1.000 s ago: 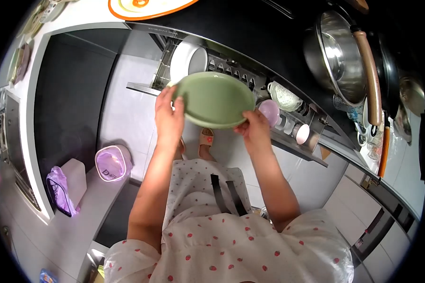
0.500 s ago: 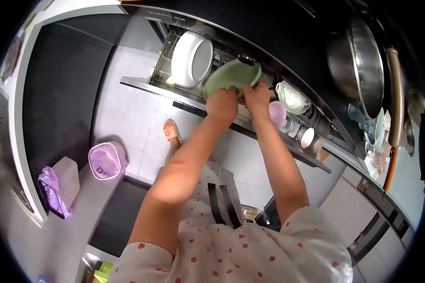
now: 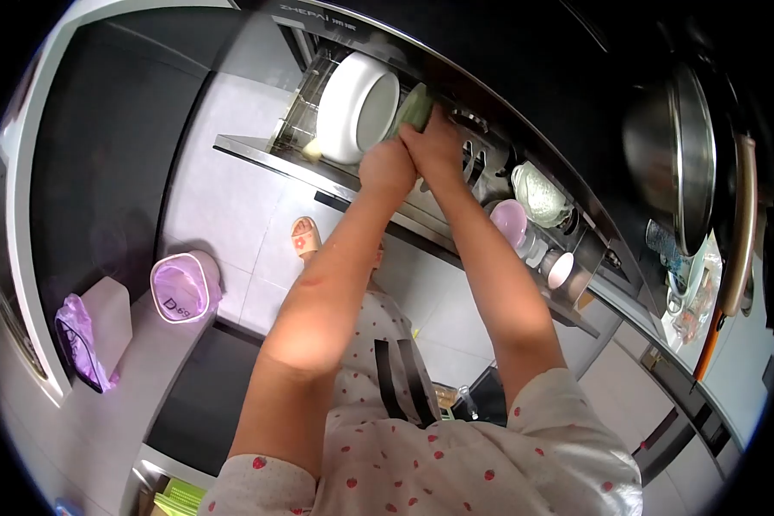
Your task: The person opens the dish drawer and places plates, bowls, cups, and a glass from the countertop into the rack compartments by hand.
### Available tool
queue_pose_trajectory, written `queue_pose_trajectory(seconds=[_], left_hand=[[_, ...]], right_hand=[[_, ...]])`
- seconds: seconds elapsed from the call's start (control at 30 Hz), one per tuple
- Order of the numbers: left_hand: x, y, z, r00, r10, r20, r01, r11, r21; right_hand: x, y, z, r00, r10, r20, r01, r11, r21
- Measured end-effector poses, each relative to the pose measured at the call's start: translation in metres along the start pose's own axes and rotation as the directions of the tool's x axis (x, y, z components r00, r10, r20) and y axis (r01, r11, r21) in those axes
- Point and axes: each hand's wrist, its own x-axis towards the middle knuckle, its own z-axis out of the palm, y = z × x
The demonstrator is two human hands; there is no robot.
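Note:
A green bowl (image 3: 415,110) stands tilted on edge in the pulled-out dish drawer (image 3: 271,163), right beside a big white bowl (image 3: 346,107). My left hand (image 3: 387,167) is closed at the near lower edge of the green bowl, its fingertips mostly hidden. My right hand (image 3: 435,144) grips the bowl's right side, touching my left hand at the wrist and thumb. Much of the green bowl is covered by both hands. Right of my right hand, bare metal rack wires (image 3: 473,162) show in the drawer.
Further right in the drawer sit a pink bowl (image 3: 509,222), a pale patterned bowl (image 3: 537,193) and a small white cup (image 3: 559,268). A steel pot (image 3: 662,155) stands on the black counter above. Two bins with purple liners (image 3: 183,288) are at the left.
Both hands have moved left with the green bowl, which has turned from showing its broad face to nearly edge-on beside the white bowl. Rack wires are uncovered where it was.

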Motion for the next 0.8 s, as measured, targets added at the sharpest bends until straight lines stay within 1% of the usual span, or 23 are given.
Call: queue_pose_trajectory(seconds=[0.13, 0.2, 0.23, 0.27, 0.33, 0.37, 0.4, 0.47, 0.53, 0.6, 0.63, 0.67, 0.7, 0.73, 0.77, 0.8], left_hand=[[0.021, -0.019, -0.012, 0.998, -0.061, -0.014, 0.061, 0.997, -0.045], [0.026, -0.025, -0.021, 0.99, -0.14, -0.02, 0.139, 0.988, -0.063], [0.025, -0.024, -0.028, 0.988, -0.152, 0.02, 0.153, 0.984, -0.095], [0.022, -0.024, -0.029, 0.989, -0.149, 0.006, 0.149, 0.984, -0.096], [0.018, -0.016, -0.027, 0.978, -0.197, -0.073, 0.188, 0.976, -0.114], [0.014, -0.009, -0.031, 0.961, -0.268, -0.068, 0.26, 0.96, -0.107], [0.01, -0.005, -0.034, 0.962, -0.262, -0.081, 0.253, 0.961, -0.113], [0.004, -0.001, -0.04, 0.968, -0.242, -0.063, 0.239, 0.97, -0.041], [-0.003, 0.001, -0.046, 0.969, -0.224, -0.109, 0.222, 0.975, -0.032], [-0.013, -0.002, -0.058, 0.983, -0.117, -0.141, 0.126, 0.991, 0.052], [-0.022, -0.001, -0.072, 0.976, -0.111, -0.186, 0.112, 0.994, -0.006], [-0.021, -0.01, -0.077, 0.955, -0.14, -0.261, 0.1, 0.982, -0.158], [-0.026, -0.011, -0.093, 0.903, -0.109, -0.416, 0.004, 0.97, -0.243], [-0.025, -0.013, -0.111, 0.866, -0.196, -0.459, -0.096, 0.837, -0.539], [-0.029, -0.003, -0.139, 0.829, -0.289, -0.479, -0.165, 0.691, -0.703], [-0.031, 0.003, -0.165, 0.742, -0.287, -0.606, -0.266, 0.703, -0.659]], right_hand=[[0.008, -0.011, 0.018, 0.998, -0.055, -0.043, 0.057, 0.998, 0.039], [0.007, -0.019, 0.017, 0.992, -0.014, 0.129, -0.002, 0.992, 0.122], [0.006, -0.019, 0.02, 0.992, -0.025, 0.127, 0.009, 0.992, 0.127], [0.004, -0.015, 0.027, 0.993, -0.029, 0.112, 0.015, 0.992, 0.129], [0.004, -0.011, 0.028, 0.995, -0.052, 0.08, 0.041, 0.99, 0.133], [0.0, -0.009, 0.024, 0.992, -0.034, 0.124, 0.014, 0.988, 0.155], [-0.005, -0.007, 0.02, 0.985, -0.012, 0.171, -0.018, 0.985, 0.174], [-0.01, -0.004, 0.017, 0.986, -0.043, 0.164, 0.015, 0.986, 0.169], [-0.015, -0.013, 0.008, 0.973, -0.044, 0.224, -0.022, 0.959, 0.283], [-0.025, -0.023, -0.007, 0.97, -0.069, 0.233, -0.004, 0.954, 0.3], [-0.029, -0.03, -0.015, 0.948, -0.101, 0.302, -0.021, 0.927, 0.375], [-0.034, -0.037, -0.025, 0.921, -0.14, 0.365, -0.041, 0.894, 0.446], [-0.044, -0.065, -0.053, 0.908, -0.112, 0.403, -0.17, 0.782, 0.6], [-0.043, -0.088, -0.079, 0.912, -0.116, 0.393, -0.161, 0.781, 0.604], [-0.044, -0.108, -0.101, 0.93, -0.139, 0.339, -0.149, 0.703, 0.696], [-0.045, -0.121, -0.116, 0.946, -0.151, 0.286, -0.137, 0.615, 0.776]])
